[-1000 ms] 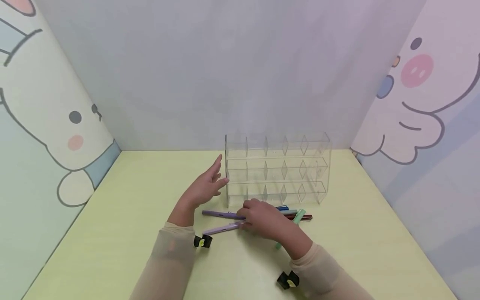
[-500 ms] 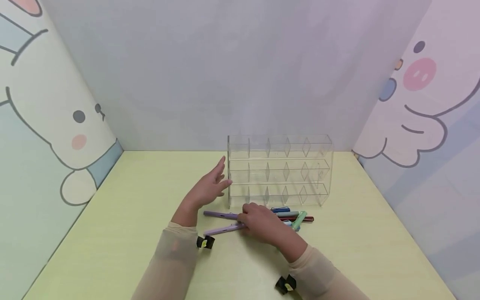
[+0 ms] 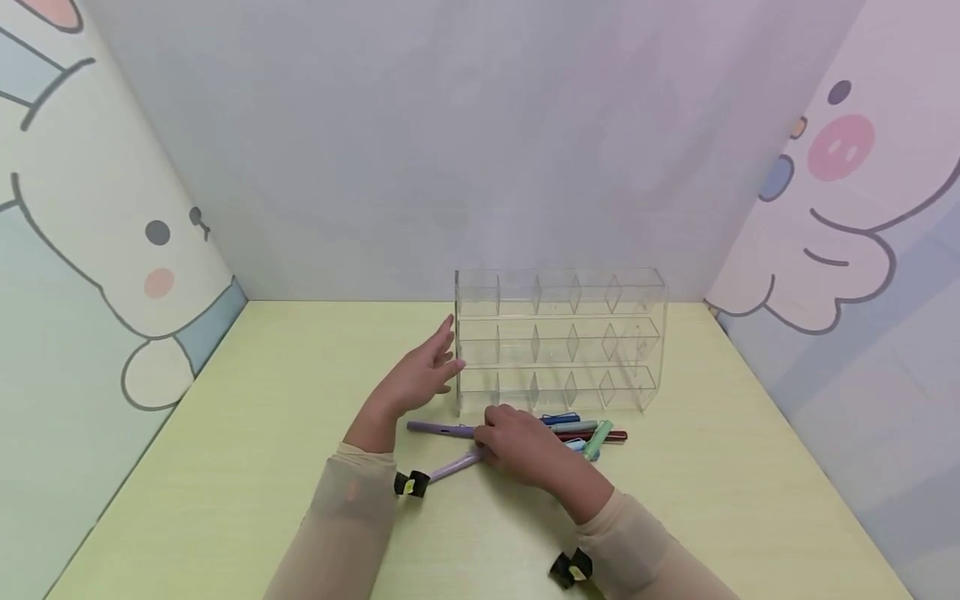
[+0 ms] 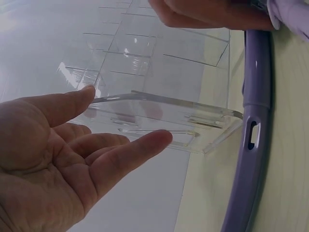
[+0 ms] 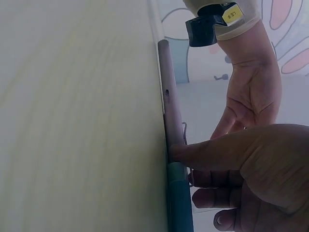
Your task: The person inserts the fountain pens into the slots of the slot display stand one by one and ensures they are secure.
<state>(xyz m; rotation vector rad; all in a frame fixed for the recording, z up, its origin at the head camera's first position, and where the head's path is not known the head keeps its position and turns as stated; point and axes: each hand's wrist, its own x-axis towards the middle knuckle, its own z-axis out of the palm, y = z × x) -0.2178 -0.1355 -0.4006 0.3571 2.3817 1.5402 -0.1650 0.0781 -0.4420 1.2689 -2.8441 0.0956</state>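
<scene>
A clear acrylic rack point(image 3: 555, 365) with tiers of compartments stands upright on the table. My left hand point(image 3: 416, 379) is at its left end, fingers extended and thumb at the panel edge point(image 4: 159, 100). In front of the rack, my right hand point(image 3: 521, 446) pinches a light purple pen point(image 3: 456, 467); the right wrist view shows the thumb lying on the pen's barrel point(image 5: 170, 106). A dark purple pen point(image 3: 440, 429) lies just behind it, partly covered by the right hand. To the right lie a blue pen point(image 3: 561, 418), a grey pen point(image 3: 576, 427) and a dark red pen point(image 3: 617, 436).
A green pen point(image 3: 599, 439) lies slantwise over the others, with a light blue pen point(image 3: 576, 446) beside it. A grey wall point(image 3: 345, 167) closes off the back of the yellow table point(image 3: 300, 358). Cartoon-printed panels point(image 3: 840, 250) stand at both sides.
The light purple pen's left end has swung toward the front edge over the last half second. The right hand has shifted slightly forward and left of its earlier place; the left hand stays by the rack.
</scene>
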